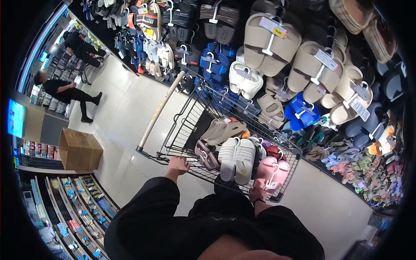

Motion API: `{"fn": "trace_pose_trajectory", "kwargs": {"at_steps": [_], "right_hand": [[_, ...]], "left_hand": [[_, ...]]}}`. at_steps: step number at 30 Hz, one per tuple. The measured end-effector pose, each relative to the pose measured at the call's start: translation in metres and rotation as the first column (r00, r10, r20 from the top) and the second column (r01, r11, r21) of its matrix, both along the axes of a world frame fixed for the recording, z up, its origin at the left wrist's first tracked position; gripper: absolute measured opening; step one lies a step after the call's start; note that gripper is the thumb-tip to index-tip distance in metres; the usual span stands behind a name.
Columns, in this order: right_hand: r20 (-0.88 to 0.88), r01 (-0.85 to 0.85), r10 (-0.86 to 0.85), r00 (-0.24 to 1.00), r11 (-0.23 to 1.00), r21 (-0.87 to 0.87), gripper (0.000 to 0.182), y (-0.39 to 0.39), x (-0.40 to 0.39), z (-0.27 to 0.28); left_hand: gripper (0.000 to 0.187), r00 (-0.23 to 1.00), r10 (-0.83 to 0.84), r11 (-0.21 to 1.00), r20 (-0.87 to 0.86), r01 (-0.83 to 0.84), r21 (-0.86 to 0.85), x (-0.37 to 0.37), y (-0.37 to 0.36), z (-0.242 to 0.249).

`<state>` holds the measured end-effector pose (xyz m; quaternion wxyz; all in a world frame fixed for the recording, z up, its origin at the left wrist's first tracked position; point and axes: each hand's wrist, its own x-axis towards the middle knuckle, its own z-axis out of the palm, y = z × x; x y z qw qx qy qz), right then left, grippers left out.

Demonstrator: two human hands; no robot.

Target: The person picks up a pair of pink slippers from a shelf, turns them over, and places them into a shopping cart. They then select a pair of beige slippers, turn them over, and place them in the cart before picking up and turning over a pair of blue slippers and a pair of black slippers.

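A black wire shopping cart (190, 116) stands sideways before me, its pale push handle (162, 106) on the left. My left hand (178, 165) is closed on the cart's near rim by the handle end. Farther right along the same side, my right hand (257, 194) grips the rim; its fingers are partly hidden. Inside the cart lie several pairs of slippers: white slides (236, 159), pink slides (272, 172) close to my right hand, grey-beige clogs (223, 131) and dark mauve slides (206, 154). A red pair (274, 151) sits partly covered behind the pink ones.
Beyond the cart, a display wall holds hanging footwear, including beige slides (272, 41) and blue sandals (302, 112). A cardboard box (80, 148) rests on the floor at left, above a low shelf of packets (73, 203). Two people (65, 90) are in the aisle at upper left.
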<state>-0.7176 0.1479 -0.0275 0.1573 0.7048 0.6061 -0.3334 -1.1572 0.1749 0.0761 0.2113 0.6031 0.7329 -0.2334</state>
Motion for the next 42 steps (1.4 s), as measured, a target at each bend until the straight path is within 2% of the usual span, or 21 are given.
{"fn": "trace_pose_trajectory", "kwargs": {"at_steps": [2, 5, 9, 26, 29, 33, 36, 39, 42], "right_hand": [[-0.019, 0.017, -0.018, 1.000, 0.999, -0.028, 0.034, 0.010, -0.012, 0.014], [-0.013, -0.001, 0.002, 1.000, 0.999, 0.040, 0.033, 0.012, -0.023, 0.007], [-0.039, 0.004, -0.004, 0.999, 1.000, -0.003, 0.034, 0.024, -0.045, 0.021], [-0.049, 0.018, -0.023, 0.999, 0.995, -0.097, 0.039, 0.040, -0.125, 0.015], [-0.039, 0.022, -0.028, 0.999, 0.990, -0.143, 0.040, 0.046, -0.145, 0.030], [-0.001, 0.005, -0.005, 1.000, 0.998, -0.062, 0.042, 0.042, -0.171, 0.026], [-0.064, -0.004, -0.004, 0.998, 0.991, -0.131, 0.041, 0.048, -0.190, 0.041], [-0.074, 0.000, -0.005, 0.997, 0.997, -0.071, 0.041, 0.044, -0.207, 0.030], [-0.054, 0.012, -0.017, 0.998, 0.995, -0.102, 0.041, 0.048, -0.228, 0.035]], "left_hand": [[0.043, 1.000, 0.015, 0.999, -0.005, -0.015, -0.030, -0.010, 0.003, -0.001], [0.044, 1.000, 0.029, 0.998, -0.006, -0.029, -0.056, -0.020, 0.011, 0.005], [0.046, 1.000, 0.012, 0.996, -0.025, -0.014, -0.092, -0.038, 0.017, 0.005], [0.043, 0.998, -0.021, 0.998, -0.053, 0.017, -0.066, -0.123, 0.031, 0.001], [0.041, 0.998, -0.032, 0.999, -0.060, 0.029, -0.045, -0.141, 0.031, 0.002], [0.042, 0.998, -0.030, 0.999, -0.056, 0.028, -0.024, -0.164, 0.030, -0.002], [0.043, 0.998, -0.029, 0.999, -0.063, 0.027, -0.032, -0.183, 0.031, -0.003], [0.044, 0.998, -0.024, 0.997, -0.060, 0.019, -0.079, -0.200, 0.035, -0.001], [0.043, 0.998, -0.021, 0.998, -0.061, 0.017, -0.061, -0.221, 0.039, -0.002]]}}
